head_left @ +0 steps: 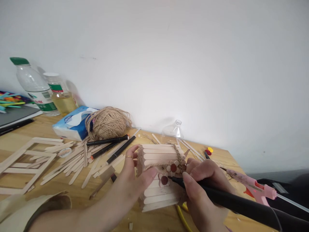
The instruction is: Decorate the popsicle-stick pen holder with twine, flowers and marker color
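Note:
In front of me is a small craft piece [158, 156] built of wooden popsicle sticks, with a band of twine across it. Flowers [164, 180] with dark red centres decorate its side. My left hand [135, 180] grips the piece at its left end, thumb on the near face and fingers behind. A black marker [212, 195] is held in my right hand [207, 187], its tip at or close to the lower flower. Whether the tip touches the surface I cannot tell. The right end of the piece is partly hidden by my right hand.
Loose popsicle sticks [72, 161] and several markers [107, 140] lie to the left, near a twine ball [109, 122] and tissue pack [72, 124]. Two bottles [36, 87] stand behind. A pink glue gun [253, 185] lies at the right edge. A clear plastic bottle piece [177, 130] stands by the wall.

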The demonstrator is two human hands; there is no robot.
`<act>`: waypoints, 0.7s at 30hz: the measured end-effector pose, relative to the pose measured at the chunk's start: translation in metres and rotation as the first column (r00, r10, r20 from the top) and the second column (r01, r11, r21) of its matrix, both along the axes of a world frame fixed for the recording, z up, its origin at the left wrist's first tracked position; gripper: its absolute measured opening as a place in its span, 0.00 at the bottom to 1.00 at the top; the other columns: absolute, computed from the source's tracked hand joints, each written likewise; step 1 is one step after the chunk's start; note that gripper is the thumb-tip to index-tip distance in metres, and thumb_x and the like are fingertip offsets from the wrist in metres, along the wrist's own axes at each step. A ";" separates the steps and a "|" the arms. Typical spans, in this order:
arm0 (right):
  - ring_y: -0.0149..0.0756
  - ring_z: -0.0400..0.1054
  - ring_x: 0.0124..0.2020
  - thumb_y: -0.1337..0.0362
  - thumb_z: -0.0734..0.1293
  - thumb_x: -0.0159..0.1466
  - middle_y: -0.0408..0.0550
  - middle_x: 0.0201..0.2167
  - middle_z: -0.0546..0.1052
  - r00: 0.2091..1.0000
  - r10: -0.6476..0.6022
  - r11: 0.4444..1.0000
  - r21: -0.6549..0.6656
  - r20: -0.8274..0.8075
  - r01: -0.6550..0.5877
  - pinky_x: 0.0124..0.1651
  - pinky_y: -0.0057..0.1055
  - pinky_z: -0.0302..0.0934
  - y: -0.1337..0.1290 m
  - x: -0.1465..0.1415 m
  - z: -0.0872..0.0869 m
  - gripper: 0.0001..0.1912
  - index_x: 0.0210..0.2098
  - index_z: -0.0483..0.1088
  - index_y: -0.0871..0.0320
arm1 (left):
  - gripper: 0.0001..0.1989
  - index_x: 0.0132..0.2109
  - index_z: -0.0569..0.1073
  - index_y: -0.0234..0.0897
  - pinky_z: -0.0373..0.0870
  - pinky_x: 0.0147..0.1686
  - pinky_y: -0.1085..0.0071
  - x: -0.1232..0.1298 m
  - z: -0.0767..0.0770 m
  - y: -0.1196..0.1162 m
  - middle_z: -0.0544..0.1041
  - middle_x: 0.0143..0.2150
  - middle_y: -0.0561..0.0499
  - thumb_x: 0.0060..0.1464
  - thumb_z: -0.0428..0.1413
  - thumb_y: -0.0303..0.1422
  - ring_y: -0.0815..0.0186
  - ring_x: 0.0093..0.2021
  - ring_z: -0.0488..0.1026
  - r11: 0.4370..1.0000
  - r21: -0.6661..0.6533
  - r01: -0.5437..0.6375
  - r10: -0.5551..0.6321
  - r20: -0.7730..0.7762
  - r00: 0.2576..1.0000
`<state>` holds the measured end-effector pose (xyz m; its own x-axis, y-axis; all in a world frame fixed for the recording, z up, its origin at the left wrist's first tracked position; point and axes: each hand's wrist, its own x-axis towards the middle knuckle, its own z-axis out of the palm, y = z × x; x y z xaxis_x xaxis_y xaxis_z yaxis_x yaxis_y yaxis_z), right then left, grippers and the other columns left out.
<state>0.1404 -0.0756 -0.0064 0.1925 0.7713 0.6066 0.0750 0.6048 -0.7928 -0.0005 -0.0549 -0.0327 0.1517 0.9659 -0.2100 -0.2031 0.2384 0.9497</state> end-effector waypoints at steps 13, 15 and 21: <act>0.26 0.51 0.19 0.71 0.64 0.61 0.35 0.17 0.58 1.000 0.013 1.000 0.022 0.017 -0.014 0.22 0.26 0.47 0.000 0.000 0.000 0.13 0.23 0.58 0.56 | 0.36 0.59 0.48 0.40 0.64 0.53 0.55 -0.001 0.005 -0.001 0.65 0.55 0.40 0.48 0.58 0.40 0.53 0.55 0.66 0.999 -0.029 0.027 -0.026 0.009 1.000; 0.26 0.51 0.19 0.71 0.64 0.61 0.35 0.16 0.58 1.000 0.007 0.999 0.032 0.013 -0.008 0.21 0.26 0.46 0.000 0.000 0.001 0.13 0.23 0.58 0.55 | 0.35 0.58 0.48 0.41 0.65 0.52 0.56 -0.001 0.007 -0.002 0.64 0.56 0.40 0.49 0.57 0.40 0.53 0.54 0.67 0.999 -0.031 0.029 -0.028 0.026 0.999; 0.27 0.51 0.18 0.70 0.65 0.60 0.35 0.16 0.58 1.000 -0.017 1.000 -0.025 0.023 0.018 0.21 0.26 0.46 -0.002 0.000 0.002 0.13 0.22 0.58 0.55 | 0.34 0.57 0.50 0.41 0.66 0.51 0.54 0.000 0.004 0.000 0.65 0.55 0.40 0.47 0.57 0.40 0.51 0.55 0.66 1.000 -0.012 0.026 -0.026 0.016 1.000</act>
